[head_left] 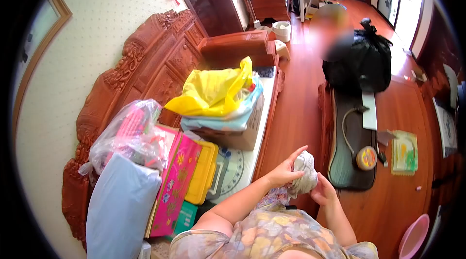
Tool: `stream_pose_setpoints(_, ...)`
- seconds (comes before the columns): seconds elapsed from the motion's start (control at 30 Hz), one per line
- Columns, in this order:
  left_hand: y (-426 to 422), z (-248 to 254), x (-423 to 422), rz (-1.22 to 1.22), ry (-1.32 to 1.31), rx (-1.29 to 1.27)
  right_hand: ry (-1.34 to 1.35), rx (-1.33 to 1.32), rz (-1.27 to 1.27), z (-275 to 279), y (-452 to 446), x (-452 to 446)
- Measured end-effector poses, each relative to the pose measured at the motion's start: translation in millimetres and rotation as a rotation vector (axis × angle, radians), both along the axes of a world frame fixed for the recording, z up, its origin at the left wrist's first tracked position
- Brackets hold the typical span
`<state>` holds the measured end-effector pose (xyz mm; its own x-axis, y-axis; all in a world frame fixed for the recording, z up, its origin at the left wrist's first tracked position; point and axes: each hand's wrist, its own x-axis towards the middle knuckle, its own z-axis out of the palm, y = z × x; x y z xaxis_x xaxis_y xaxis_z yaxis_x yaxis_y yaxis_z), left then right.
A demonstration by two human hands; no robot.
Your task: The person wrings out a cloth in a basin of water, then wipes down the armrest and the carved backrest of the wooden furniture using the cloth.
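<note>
A crumpled whitish cloth (pixel 305 175) is bunched up in front of my body. My left hand (pixel 285 171) grips it from the left, thumb pressed on it and a finger stretched out past its top. On the other side my right hand (pixel 322 191) pinches its lower right edge with bent fingers. Exactly what the cloth is cannot be made out. Just under it, by my left wrist, shows a crinkled, patterned bundle (pixel 274 198), partly hidden by my forearm.
Left is a carved wooden bench (pixel 145 55) bearing a yellow bag (pixel 213 89), a pink box (pixel 175 186) and a pale blue bundle (pixel 121 205). Right stands a wooden table (pixel 395 193) with a black bag (pixel 371 60), a round tub (pixel 366 158) and a pink basin (pixel 414 237).
</note>
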<state>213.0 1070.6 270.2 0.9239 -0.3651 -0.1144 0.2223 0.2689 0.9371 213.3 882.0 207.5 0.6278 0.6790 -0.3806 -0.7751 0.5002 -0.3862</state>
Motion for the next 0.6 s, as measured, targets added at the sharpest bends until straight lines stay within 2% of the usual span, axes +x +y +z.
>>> stream_pose_setpoints(0.03,7.4,1.9,19.3,-0.007,-0.080,0.086,0.002,-0.007,-0.038,-5.1,6.0,19.1)
stream_pose_setpoints(0.1,24.8,6.1,56.7,-0.019,-0.060,0.015,0.018,-0.012,-0.022,-10.2,16.9,59.9)
stream_pose_setpoints(0.2,55.8,25.8,109.5,-0.072,-0.046,0.003,0.087,0.088,0.150,26.9,46.1,118.8)
stream_pose_setpoints(0.23,65.0,27.4,127.6,-0.042,-0.158,0.042,0.086,0.079,0.188,29.0,55.2,138.4)
stream_pose_setpoints(0.33,89.0,37.8,174.2,-0.055,-0.138,-0.048,0.062,0.070,0.198,42.4,86.0,186.2)
stream_pose_setpoints(0.4,100.7,38.2,199.4,0.050,-0.259,0.102,0.017,0.066,0.054,39.1,103.4,213.0)
stream_pose_setpoints(0.43,106.7,35.6,209.4,0.055,-0.249,0.095,0.027,0.059,0.059,40.6,109.7,226.8)
stream_pose_setpoints(0.5,119.4,26.3,231.2,0.234,-0.289,0.289,-0.181,-0.051,-0.069,44.6,120.9,259.6)
stream_pose_setpoints(0.6,138.0,8.0,258.8,0.350,-0.166,0.266,-0.253,-0.128,-0.030,53.0,136.7,305.8)
